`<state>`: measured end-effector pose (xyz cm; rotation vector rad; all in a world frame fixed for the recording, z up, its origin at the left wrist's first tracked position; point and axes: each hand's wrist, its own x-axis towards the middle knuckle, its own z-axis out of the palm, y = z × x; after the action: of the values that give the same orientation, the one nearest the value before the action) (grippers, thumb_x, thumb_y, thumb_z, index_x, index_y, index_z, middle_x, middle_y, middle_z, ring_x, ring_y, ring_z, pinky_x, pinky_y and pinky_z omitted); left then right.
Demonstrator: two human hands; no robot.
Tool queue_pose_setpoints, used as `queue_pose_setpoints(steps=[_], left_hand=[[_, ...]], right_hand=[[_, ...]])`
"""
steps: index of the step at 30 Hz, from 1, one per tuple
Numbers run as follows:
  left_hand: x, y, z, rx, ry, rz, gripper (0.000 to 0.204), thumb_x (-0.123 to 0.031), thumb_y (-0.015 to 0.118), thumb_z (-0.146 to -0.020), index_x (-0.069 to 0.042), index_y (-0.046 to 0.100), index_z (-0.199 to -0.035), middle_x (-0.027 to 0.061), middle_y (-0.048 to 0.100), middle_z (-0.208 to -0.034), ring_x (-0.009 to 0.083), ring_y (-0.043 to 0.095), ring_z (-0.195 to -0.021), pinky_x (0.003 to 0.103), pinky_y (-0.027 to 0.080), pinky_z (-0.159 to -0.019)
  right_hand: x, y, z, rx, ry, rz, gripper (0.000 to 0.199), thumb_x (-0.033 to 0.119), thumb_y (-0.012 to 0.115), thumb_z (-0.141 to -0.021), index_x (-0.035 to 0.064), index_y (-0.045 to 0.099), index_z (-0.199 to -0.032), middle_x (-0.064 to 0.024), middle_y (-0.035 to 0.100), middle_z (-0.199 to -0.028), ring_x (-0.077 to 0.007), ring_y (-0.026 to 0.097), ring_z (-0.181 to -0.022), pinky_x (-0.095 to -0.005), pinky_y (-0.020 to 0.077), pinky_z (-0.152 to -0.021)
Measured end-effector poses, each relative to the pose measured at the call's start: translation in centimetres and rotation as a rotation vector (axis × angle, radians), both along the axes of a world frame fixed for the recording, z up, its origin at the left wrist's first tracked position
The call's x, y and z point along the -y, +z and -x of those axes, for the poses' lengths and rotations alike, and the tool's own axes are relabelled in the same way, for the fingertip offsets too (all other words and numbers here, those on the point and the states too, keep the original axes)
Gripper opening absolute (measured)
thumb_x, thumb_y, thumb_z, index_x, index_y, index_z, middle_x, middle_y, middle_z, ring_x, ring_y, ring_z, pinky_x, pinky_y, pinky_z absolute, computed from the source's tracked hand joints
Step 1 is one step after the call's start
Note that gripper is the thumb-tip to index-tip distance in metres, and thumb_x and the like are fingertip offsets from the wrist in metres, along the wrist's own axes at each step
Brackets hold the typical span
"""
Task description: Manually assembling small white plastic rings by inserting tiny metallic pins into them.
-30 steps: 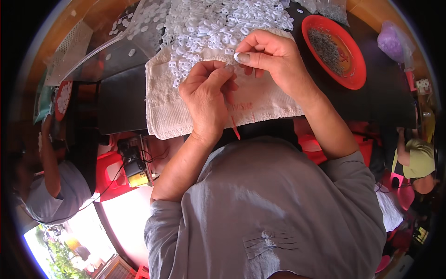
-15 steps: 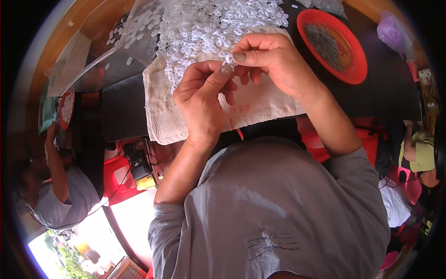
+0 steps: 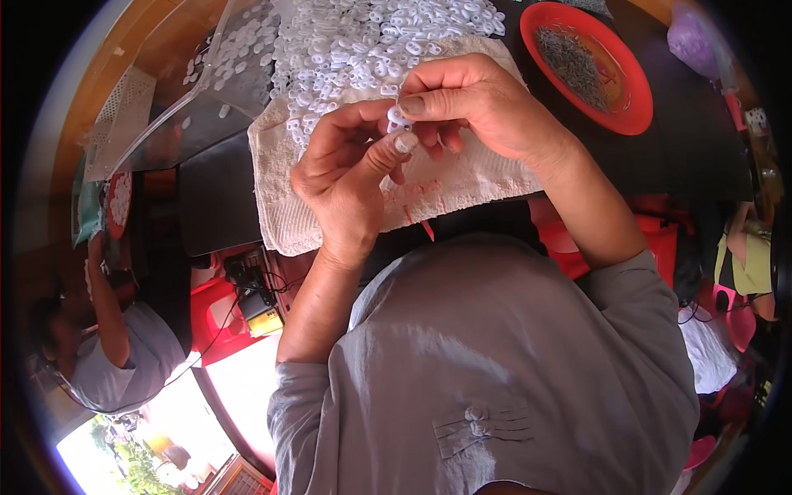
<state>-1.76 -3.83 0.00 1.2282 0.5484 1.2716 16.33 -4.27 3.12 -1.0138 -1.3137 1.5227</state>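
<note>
Your left hand (image 3: 346, 177) and right hand (image 3: 470, 103) meet above the white towel (image 3: 285, 219) on the desk (image 3: 219, 198), each grip pinched together on one small white plastic ring (image 3: 398, 117). A heap of white rings (image 3: 363, 37) lies just beyond, a red bowl (image 3: 631, 115) near your right.

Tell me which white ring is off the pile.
The white ring pinched between both hands' fingertips, raised above the towel; the rest lie loose in the heap.
</note>
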Motion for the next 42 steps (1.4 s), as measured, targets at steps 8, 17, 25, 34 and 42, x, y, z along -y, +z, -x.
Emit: queue_pose_setpoints(steps=[8, 17, 25, 34, 42], left_hand=[[0.2, 0.2, 0.0, -0.032, -0.032, -0.139, 0.030, 0.008, 0.070, -0.079, 0.007, 0.059, -0.107, 0.0127, 0.066, -0.090, 0.0149, 0.064, -0.075, 0.025, 0.054, -0.064], [0.6, 1.0, 0.2, 0.016, -0.117, -0.201, 0.021, 0.009, 0.069, -0.079, 0.008, 0.056, -0.095, 0.0146, 0.063, -0.085, 0.0261, 0.068, -0.080, 0.038, 0.062, -0.068], [-0.1, 0.3, -0.5, 0.060, -0.099, -0.343, 0.018, 0.007, 0.069, -0.080, 0.007, 0.056, -0.093, 0.0139, 0.061, -0.083, 0.0234, 0.067, -0.070, 0.036, 0.062, -0.062], [-0.5, 0.3, -1.3, 0.163, -0.071, -0.222, 0.022, 0.011, 0.069, -0.078, 0.007, 0.057, -0.096, 0.0133, 0.061, -0.086, 0.0245, 0.067, -0.076, 0.034, 0.061, -0.063], [0.3, 0.2, -0.6, 0.114, -0.040, -0.266, 0.024, 0.012, 0.070, -0.076, 0.007, 0.058, -0.095, 0.0120, 0.061, -0.089, 0.0237, 0.067, -0.077, 0.035, 0.060, -0.071]], right_hand=[[0.1, -0.2, -0.2, 0.000, 0.088, -0.022, 0.026, 0.026, 0.062, -0.092, 0.0011, 0.064, -0.087, -0.0003, 0.060, -0.067, -0.0078, 0.058, -0.056, -0.0199, 0.0415, -0.048], [0.7, -0.3, 0.1, -0.208, 0.187, 0.033, 0.022, 0.017, 0.066, -0.089, -0.0037, 0.061, -0.085, -0.0028, 0.056, -0.064, -0.0056, 0.045, -0.047, -0.0221, 0.0416, -0.044], [0.9, -0.2, 0.4, -0.207, 0.168, 0.007, 0.023, 0.018, 0.064, -0.090, -0.0031, 0.060, -0.082, -0.0014, 0.053, -0.064, -0.0046, 0.042, -0.048, -0.0221, 0.0410, -0.044], [0.4, -0.3, 0.4, -0.209, 0.004, 0.016, 0.026, 0.027, 0.062, -0.093, 0.0018, 0.064, -0.088, -0.0017, 0.059, -0.069, -0.0068, 0.049, -0.050, -0.0212, 0.0420, -0.045], [0.1, -0.6, 0.4, -0.155, 0.053, -0.032, 0.027, 0.027, 0.061, -0.092, 0.0042, 0.065, -0.080, -0.0010, 0.059, -0.063, -0.0073, 0.055, -0.053, -0.0192, 0.0352, -0.046]])
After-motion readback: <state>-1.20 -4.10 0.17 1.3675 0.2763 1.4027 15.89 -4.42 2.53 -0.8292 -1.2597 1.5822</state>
